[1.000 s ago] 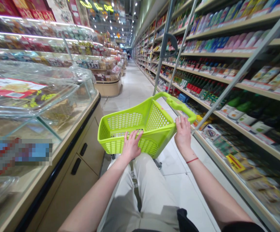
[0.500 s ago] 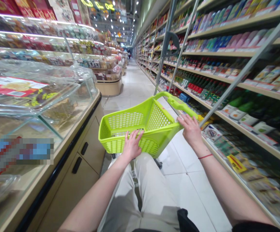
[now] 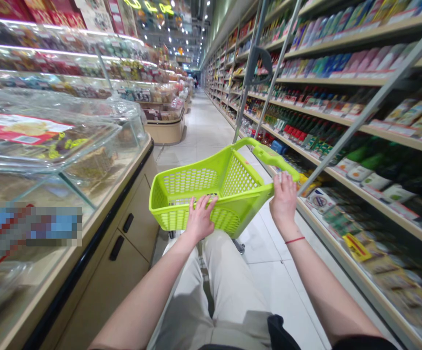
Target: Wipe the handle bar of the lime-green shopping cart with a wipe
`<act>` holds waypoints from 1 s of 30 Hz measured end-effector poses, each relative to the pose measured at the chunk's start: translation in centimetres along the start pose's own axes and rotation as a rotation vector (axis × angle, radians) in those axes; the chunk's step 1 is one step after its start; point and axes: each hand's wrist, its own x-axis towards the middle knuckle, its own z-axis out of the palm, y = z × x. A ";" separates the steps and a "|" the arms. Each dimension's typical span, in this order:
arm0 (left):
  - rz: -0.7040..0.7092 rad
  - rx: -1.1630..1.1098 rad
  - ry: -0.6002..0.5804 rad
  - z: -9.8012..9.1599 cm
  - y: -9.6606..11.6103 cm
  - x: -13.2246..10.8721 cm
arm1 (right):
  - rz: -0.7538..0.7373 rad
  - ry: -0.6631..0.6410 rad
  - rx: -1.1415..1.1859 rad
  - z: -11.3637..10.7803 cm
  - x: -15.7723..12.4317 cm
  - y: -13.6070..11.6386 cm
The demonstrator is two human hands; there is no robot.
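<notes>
A lime-green plastic shopping basket (image 3: 182, 187) on wheels tilts in front of me in a shop aisle, with nothing visible inside. My left hand (image 3: 200, 218) grips its near rim, fingers curled over the edge. My right hand (image 3: 284, 197) clasps the near end of the basket's green handle (image 3: 269, 156), which points away toward the shelves. A red thread circles my right wrist. My knee in light trousers is just below the basket.
A glass-topped display counter (image 3: 87, 194) with cupboard doors runs along the left. Long shelves of bottles and packets (image 3: 342, 121) line the right, with slanted grey metal rails (image 3: 364, 109) in front. The tiled aisle floor (image 3: 203, 126) stretches ahead.
My right hand slid out along the handle half a second ago, then came back and closed on its near end. The left hand stayed on the rim.
</notes>
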 end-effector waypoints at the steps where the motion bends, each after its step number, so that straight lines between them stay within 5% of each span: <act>1: 0.001 0.001 0.002 0.0 0.0 0.0 | -0.023 -0.011 0.007 0.2 -0.5 -0.8; 9: -0.005 -0.005 0.004 0.1 0.0 0.0 | -0.303 -0.145 0.053 0.0 -1.4 -3.7; 13: -0.005 0.000 0.011 0.1 0.0 -0.1 | -0.331 -0.173 -0.020 -1.2 0.6 -0.6; 18: -0.006 -0.004 0.015 0.2 0.1 0.0 | -0.179 -0.109 -0.117 -2.1 3.7 5.3; 21: -0.007 -0.010 0.015 0.3 0.2 0.0 | -0.092 -0.094 -0.130 -1.9 4.1 6.5; 30: -0.008 0.007 0.012 0.1 0.4 0.0 | -0.041 -0.027 -0.057 -0.2 0.3 0.1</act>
